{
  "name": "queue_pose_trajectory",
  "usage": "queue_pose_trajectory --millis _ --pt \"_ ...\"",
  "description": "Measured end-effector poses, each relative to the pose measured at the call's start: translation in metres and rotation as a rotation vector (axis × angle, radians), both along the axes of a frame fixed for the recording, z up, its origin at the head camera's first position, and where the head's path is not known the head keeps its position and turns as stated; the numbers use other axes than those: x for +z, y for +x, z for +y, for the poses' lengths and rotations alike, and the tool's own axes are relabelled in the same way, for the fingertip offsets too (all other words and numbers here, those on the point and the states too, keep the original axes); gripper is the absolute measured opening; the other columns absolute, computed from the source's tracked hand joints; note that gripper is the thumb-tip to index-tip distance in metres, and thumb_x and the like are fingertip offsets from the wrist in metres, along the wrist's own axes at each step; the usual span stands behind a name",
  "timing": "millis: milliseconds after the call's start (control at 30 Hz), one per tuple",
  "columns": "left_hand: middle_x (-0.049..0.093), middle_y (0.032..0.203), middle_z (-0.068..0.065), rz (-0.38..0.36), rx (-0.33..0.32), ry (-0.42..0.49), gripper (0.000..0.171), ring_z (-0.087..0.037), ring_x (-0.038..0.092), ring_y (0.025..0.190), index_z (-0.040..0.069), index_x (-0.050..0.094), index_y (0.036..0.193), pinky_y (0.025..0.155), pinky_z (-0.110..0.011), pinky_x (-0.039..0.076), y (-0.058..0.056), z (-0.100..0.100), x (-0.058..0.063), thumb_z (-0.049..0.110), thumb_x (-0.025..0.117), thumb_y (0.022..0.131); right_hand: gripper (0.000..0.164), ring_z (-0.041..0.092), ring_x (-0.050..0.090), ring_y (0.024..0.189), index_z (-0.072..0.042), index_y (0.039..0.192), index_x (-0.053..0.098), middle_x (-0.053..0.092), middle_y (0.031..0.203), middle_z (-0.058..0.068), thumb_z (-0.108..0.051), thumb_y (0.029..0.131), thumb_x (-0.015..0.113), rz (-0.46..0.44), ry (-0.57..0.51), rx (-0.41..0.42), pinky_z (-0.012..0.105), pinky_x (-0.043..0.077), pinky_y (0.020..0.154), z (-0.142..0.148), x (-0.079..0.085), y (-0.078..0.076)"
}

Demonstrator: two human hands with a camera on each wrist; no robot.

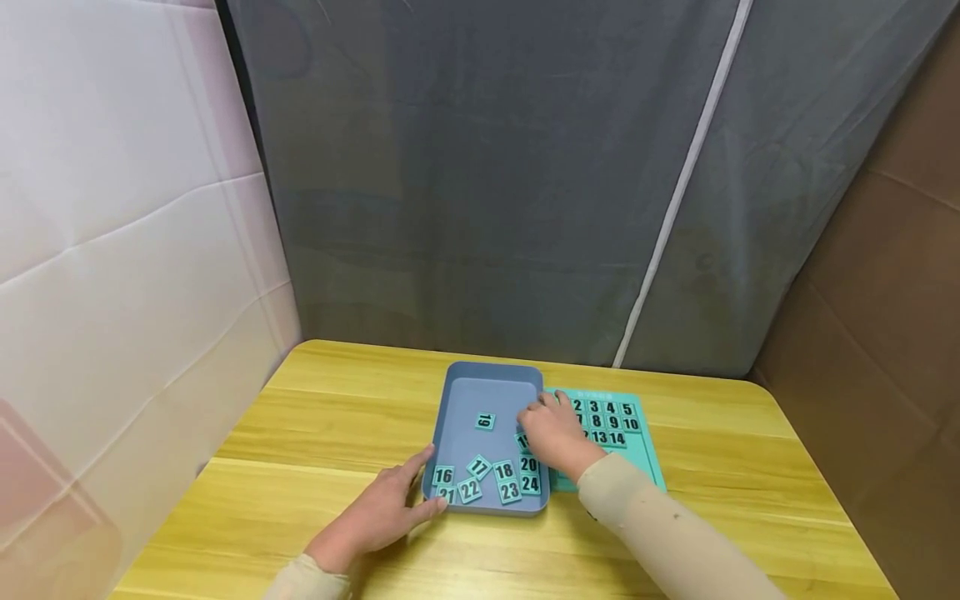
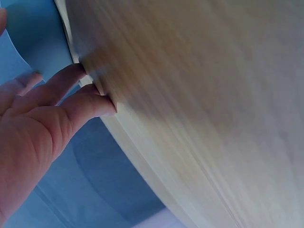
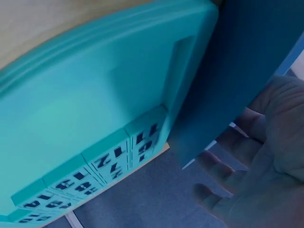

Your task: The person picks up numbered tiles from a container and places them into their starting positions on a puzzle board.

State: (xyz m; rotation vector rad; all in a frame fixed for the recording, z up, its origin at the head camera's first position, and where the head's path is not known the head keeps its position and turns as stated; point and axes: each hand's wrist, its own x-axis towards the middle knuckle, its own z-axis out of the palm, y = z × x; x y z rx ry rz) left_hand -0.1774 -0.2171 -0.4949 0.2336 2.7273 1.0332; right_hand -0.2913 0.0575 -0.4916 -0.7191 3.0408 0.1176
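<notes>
A blue-grey tray (image 1: pixel 491 371) holds several loose number tiles, among them tile 19 (image 1: pixel 485 422) in its middle and tile 22 (image 1: pixel 469 490) at the front. My left hand (image 1: pixel 382 504) spans the tray's front-left corner, thumb by the front rim and fingers along the left side. Over the right rim reaches my right hand (image 1: pixel 553 429), beside tile 15 (image 1: pixel 522 442). Whether its fingertips pinch that tile is hidden. To the right lies a turquoise number board (image 1: pixel 641 458), with tiles up to 14 (image 1: pixel 617 438) set in rows; my right hand covers its left part.
The tray and board stand side by side on a yellow wooden table (image 1: pixel 337 417). A grey curtain (image 1: pixel 487 183) hangs behind the table. A white wall sheet (image 1: pixel 127 208) is on the left and a brown one (image 1: pixel 885 275) on the right.
</notes>
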Motion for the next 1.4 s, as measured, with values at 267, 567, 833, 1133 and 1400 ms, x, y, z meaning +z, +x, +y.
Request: queue_pose_trajectory --millis 267,567,833,1133,1400 --pt "0.055 0.156 -0.029 0.007 -0.008 -0.014 0.090 -0.052 0.049 0.146 0.009 0.037 0.167 0.120 -0.068 0.040 0.000 -0.001 -0.001 0.043 0.080 0.096 0.032 0.033 0.057 0.142 -0.024 0.125 0.079 0.081 0.123 -0.002 -0.022 0.094 0.084 -0.024 -0.060 0.004 0.061 0.032 0.128 0.003 -0.007 -0.003" --pt "0.056 0.155 -0.029 0.003 -0.007 -0.010 0.090 -0.053 0.049 0.145 0.008 0.038 0.166 0.119 -0.069 0.040 0.002 0.000 0.002 0.045 0.080 0.096 0.037 0.030 0.061 0.135 -0.023 0.125 0.079 0.081 0.119 -0.004 -0.029 0.090 0.089 -0.024 -0.162 0.031 0.064 0.029 0.128 0.009 -0.015 -0.004" --pt "0.058 0.154 -0.028 0.018 -0.008 -0.016 0.088 -0.051 0.051 0.145 0.008 0.040 0.165 0.118 -0.068 0.041 0.000 -0.001 0.000 0.044 0.080 0.096 0.044 0.031 0.062 0.131 -0.018 0.133 0.074 0.080 0.120 -0.001 -0.026 0.092 0.087 -0.013 -0.279 0.031 0.063 0.029 0.128 0.015 -0.011 -0.003" --pt "0.056 0.155 -0.029 0.020 -0.015 -0.008 0.089 -0.052 0.049 0.145 0.008 0.039 0.166 0.119 -0.069 0.040 0.000 -0.001 0.001 0.044 0.080 0.096 0.052 0.036 0.061 0.132 -0.011 0.140 0.068 0.080 0.116 0.003 -0.026 0.094 0.085 0.094 -0.385 -0.056 0.065 0.033 0.124 0.078 0.013 -0.005" --pt "0.056 0.156 -0.028 0.019 -0.010 -0.021 0.088 -0.051 0.050 0.145 0.008 0.039 0.166 0.119 -0.068 0.041 0.001 -0.007 0.002 0.044 0.080 0.096 0.047 0.044 0.061 0.126 -0.005 0.135 0.069 0.080 0.111 0.009 -0.019 0.093 0.085 0.109 -0.363 -0.175 0.068 0.037 0.117 0.156 0.005 0.002"
